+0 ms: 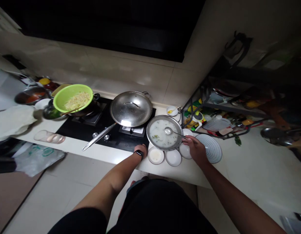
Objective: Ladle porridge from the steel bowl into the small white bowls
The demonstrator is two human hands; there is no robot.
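Observation:
A metal ladle (pixel 168 131) is in my right hand (pixel 196 148), fingers wrapped round its handle. Its round head sits in white, soupy food with green bits, inside a wide steel pan (pixel 148 139). Below the pan's rim, near my right hand, are small white bowls: one bowl (pixel 156 156) holds pale liquid, another bowl (pixel 173 158) stands beside it, and a third bowl (pixel 185 151) is partly covered. My left hand (pixel 141 149), with a dark watch at the wrist, rests closed on the counter by the stove's edge, left of the bowls; nothing shows in it.
On the black stove (pixel 116 139) a lidded frying pan (pixel 131 112) points its long handle at me. Left are a green basin (pixel 59 100) of pale shreds and a glass (pixel 49 136) lying on its side. A patterned plate (pixel 212 149) and a rack (pixel 220 105) stand right.

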